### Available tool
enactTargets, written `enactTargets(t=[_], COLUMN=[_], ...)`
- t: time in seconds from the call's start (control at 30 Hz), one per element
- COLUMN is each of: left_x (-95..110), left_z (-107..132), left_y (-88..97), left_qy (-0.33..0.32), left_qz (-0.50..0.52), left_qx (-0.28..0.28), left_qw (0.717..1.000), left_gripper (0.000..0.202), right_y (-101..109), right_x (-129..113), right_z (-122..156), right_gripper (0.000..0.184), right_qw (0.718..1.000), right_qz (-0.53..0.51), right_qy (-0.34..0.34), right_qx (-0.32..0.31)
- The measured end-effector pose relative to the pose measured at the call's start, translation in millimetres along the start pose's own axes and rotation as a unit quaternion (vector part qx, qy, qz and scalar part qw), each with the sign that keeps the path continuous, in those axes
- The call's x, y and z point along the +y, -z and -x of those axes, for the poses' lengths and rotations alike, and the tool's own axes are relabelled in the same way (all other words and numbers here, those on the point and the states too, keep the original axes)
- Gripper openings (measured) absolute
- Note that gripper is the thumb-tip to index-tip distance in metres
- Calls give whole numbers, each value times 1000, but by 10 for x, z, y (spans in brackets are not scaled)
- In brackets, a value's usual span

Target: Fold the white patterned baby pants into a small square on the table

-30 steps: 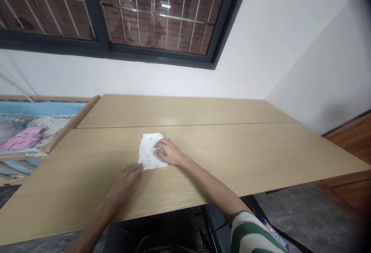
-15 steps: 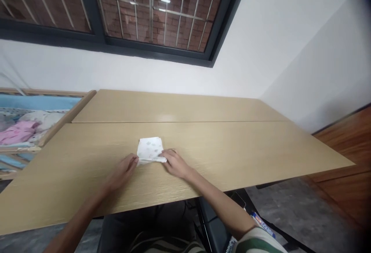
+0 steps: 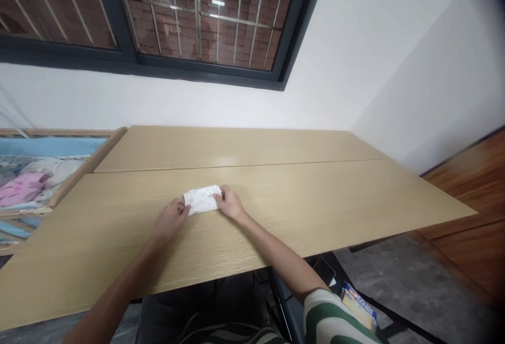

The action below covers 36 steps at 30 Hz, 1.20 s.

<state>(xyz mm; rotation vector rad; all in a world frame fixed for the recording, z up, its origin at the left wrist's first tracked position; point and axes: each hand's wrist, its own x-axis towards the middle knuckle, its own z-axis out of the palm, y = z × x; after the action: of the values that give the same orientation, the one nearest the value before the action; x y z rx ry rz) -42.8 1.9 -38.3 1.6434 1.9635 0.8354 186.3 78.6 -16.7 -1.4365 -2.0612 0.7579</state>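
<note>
A small white cloth [image 3: 202, 199] with a faint printed pattern is folded into a narrow strip on the light wooden table [image 3: 315, 191]. My left hand [image 3: 172, 216] grips its left end, thumb on top and fingers curled at the edge. At the opposite end, my right hand [image 3: 230, 203] pinches the cloth between thumb and fingers. Parts of both ends are hidden under my fingers. Whether it is a diaper or a plain cloth I cannot tell.
To the left stands a wooden crib [image 3: 89, 162] with a pink cloth [image 3: 26, 187] and other bedding inside. Below the table's front edge at right are a blue-and-yellow package [image 3: 360, 307] and a dark phone-like object [image 3: 324, 270]. A barred window [image 3: 205, 18] is behind.
The cloth has gone from a squarish shape to a narrower strip, its near edge folded away from me. Both hands have moved slightly farther forward with it.
</note>
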Motion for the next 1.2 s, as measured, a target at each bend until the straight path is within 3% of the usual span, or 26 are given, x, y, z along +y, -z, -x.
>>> enactTargets(t=[0.2, 0.3, 0.37, 0.43, 0.5, 0.57, 0.67, 0.77, 1.0, 1.2], left_x=[51, 103, 172, 258, 327, 348, 267, 111, -178, -150], left_z=[-1, -7, 3, 28, 56, 73, 60, 33, 133, 183], left_y=[-51, -35, -46, -108, -220, -349, -480, -495, -371, -184], left_qy=[8, -3, -33, -98, -180, -237, -248, -243, -228, -266], left_qz=[-79, -120, -144, -151, -143, -146, -183, -212, -222, -218], left_qx=[37, 62, 95, 129, 132, 104, 74, 64, 68, 75], left_qw=[996, 991, 984, 975, 964, 955, 948, 944, 946, 936], left_gripper=[26, 33, 42, 55, 64, 67, 72, 80, 80, 77], right_y=[-49, -27, -6, -3, -35, -94, -173, -172, -18, 170], right_x=[-41, -92, -154, -218, -249, -226, -120, -13, 136, 94], right_z=[-76, -44, 5, 51, 73, 64, 20, -12, 25, 47], right_gripper=[26, 37, 44, 47, 50, 53, 58, 60, 70, 78], right_qw=[997, 997, 995, 981, 956, 938, 932, 934, 954, 962], right_qz=[36, 48, 78, 117, 151, 174, 191, 192, 163, 148], right_qy=[-62, -54, 19, 144, 252, 294, 295, 284, 225, 215], right_qx=[11, 26, 57, 60, 10, -50, -90, -99, -116, -85])
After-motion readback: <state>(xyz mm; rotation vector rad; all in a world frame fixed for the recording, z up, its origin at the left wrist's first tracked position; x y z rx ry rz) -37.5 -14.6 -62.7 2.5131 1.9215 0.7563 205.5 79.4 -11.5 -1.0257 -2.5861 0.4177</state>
